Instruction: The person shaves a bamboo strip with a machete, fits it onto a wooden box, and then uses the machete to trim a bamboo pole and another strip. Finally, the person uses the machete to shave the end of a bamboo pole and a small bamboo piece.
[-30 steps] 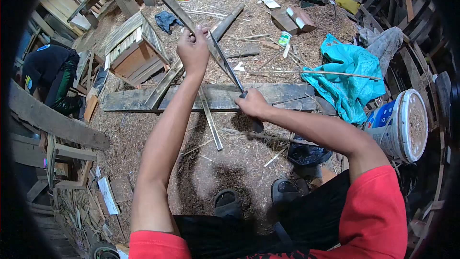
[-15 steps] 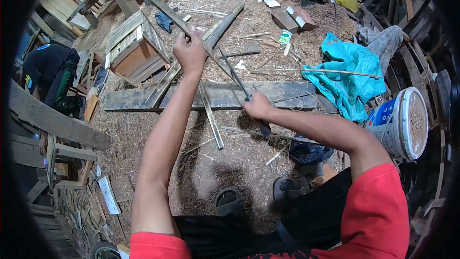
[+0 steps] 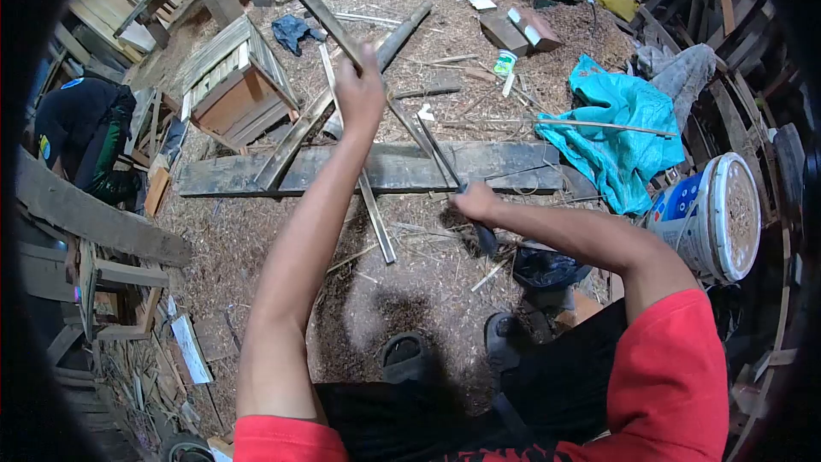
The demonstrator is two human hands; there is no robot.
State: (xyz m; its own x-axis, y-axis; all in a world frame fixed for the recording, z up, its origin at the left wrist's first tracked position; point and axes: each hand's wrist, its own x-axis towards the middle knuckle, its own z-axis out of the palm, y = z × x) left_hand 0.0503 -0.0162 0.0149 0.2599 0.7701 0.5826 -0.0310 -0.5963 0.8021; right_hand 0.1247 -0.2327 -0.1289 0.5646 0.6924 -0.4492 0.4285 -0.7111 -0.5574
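My left hand (image 3: 361, 98) is wrapped round a long wooden strip (image 3: 310, 2), which slants from the top of the head view down to a thick dark plank (image 3: 209, 174) on the ground. In my right hand (image 3: 476, 203) is a machete (image 3: 437, 151), gripped by its dark handle. Its narrow blade points up and left, close along the lower part of the strip. Another thin strip (image 3: 376, 221) lies across the plank, below my left forearm.
Shavings cover the ground (image 3: 282, 291). A wooden box (image 3: 231, 94) stands left, with a bent-over person (image 3: 85, 128) beyond it. On the right are a turquoise sack (image 3: 616, 133) and a white bucket (image 3: 735, 218). Two wood blocks (image 3: 517, 32) lie farther back.
My left hand has moved right with the wooden strip and is blurred. My right hand and the machete have shifted slightly right and down, and the blade stands steeper.
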